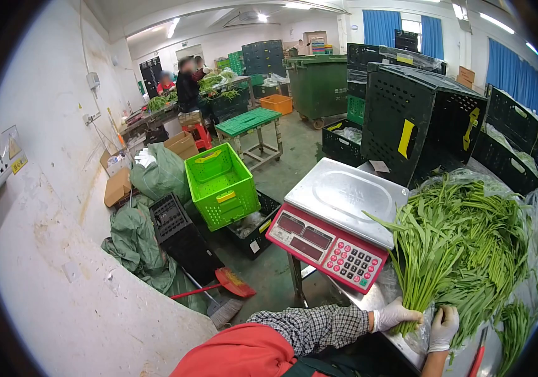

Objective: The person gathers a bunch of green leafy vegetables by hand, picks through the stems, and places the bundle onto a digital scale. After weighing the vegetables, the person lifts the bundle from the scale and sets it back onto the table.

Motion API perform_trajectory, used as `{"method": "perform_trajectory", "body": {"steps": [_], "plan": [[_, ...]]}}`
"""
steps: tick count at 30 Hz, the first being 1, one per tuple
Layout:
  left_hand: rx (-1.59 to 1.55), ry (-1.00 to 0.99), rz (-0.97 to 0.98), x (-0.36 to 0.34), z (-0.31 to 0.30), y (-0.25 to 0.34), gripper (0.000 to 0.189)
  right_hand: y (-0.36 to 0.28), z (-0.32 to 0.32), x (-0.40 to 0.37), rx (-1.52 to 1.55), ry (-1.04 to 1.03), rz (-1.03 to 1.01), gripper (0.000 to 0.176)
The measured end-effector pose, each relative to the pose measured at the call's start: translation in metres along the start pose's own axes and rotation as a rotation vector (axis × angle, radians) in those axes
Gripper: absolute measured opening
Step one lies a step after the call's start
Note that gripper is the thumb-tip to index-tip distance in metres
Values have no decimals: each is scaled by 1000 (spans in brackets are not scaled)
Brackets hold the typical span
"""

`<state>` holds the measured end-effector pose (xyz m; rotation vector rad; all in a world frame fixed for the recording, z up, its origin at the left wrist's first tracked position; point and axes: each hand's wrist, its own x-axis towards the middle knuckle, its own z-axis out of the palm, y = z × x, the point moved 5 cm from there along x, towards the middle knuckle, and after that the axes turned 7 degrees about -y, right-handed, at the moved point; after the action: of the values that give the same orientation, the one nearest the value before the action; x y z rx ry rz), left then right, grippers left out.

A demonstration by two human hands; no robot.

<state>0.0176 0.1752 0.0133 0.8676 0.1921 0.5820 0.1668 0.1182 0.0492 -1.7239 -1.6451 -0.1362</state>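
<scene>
Red fabric and a checkered sleeve fill the bottom of the view, so that's the nearest stuff. White gloves on both hands. The left hand is closed around the lower end of a bunch of leafy greens, stem ends toward the person, leaves fanning away. The right hand is just beside it with fingers curled, but honestly can't tell whether it's pinching anything. Some clear plastic sits between the two.

Off to the right there's a red-handled tool on the metal desk. The bunch is at the near edge of the desk, between the scale and a big heap of greens, with one leaf poking over the corner of the metal pan. Scale is red with a keypad, set at an angle.

Down on the left you've got a red dustpan, a tipped black crate and dark green sacks. A bright green crate is tilted near them, and a large black crate looms behind the scale.

Further back: a stand with a green top, an orange crate and a chunky green wheeled bin. Way back, a person in black is by more greens, and blue curtains cover the windows.
</scene>
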Motion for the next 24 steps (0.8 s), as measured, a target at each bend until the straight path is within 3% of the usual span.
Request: {"method": "perform_trajectory", "body": {"steps": [24], "plan": [[-60,-12,-2,-1,3,1,36,1,-1,0,24,22,-2,3]]}}
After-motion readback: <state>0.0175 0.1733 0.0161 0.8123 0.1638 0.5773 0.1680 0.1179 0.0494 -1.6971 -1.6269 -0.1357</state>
